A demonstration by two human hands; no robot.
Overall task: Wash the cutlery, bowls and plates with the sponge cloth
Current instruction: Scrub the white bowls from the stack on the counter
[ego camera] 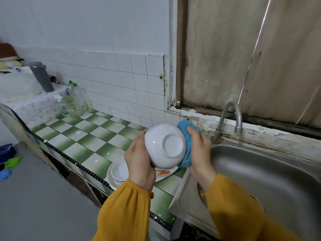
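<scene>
Labels first: the one on the clear bottles [74, 100] w/ green caps is too blurred to read. They stand at the back of the counter [83, 136], which is tiled in green-and-white checks, against a white-tiled wall [125, 79]. A grey pipe [42, 77] rises just beyond them. On your right a steel sink [278, 171] sits beside the counter, w/ its curved tap [231, 117] at the back ledge and worn wooden boards [243, 49] behind. There's grey floor [34, 197] on your left.

Your L hand [139, 162] holds a white bowl [165, 145] in the air over the counter's near edge, just left of the sink. Its foot ring is turned toward you and your fingers are wrapped round its left side and rim. Your R hand [199, 150] grips the blue sponge cloth [183, 126], bunched up, fingers bent over it, and presses it against the bowl's right side.

Below the bowl, on the counter, are a plate [165, 173] w/ orange food bits and small white bowls [119, 171] stacked on a bigger plate. Both arms wear mustard sleeves [125, 214].
</scene>
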